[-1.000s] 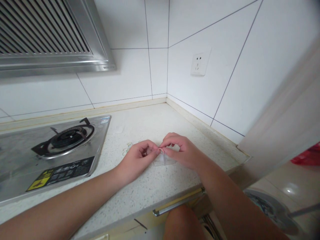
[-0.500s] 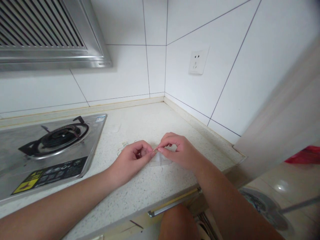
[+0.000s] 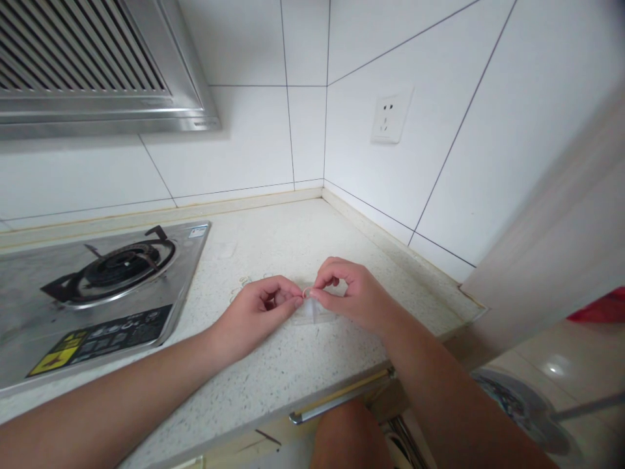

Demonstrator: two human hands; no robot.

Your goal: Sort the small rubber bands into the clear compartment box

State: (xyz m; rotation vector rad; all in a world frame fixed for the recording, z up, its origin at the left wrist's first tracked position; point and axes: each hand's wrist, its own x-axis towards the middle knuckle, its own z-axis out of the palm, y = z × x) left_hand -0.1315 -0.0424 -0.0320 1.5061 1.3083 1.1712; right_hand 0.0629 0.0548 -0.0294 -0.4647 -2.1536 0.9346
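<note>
One thin pinkish loop (image 3: 305, 292), material unclear, below frame centre, pinched by left hand (image 3: 261, 312) and right hand (image 3: 357, 294), is best held lightly taut.

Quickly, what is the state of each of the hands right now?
Left hand: closed, pinching a small loop between thumb and fingertip.
Right hand: closed, pinching the other side of the same small loop.
</note>
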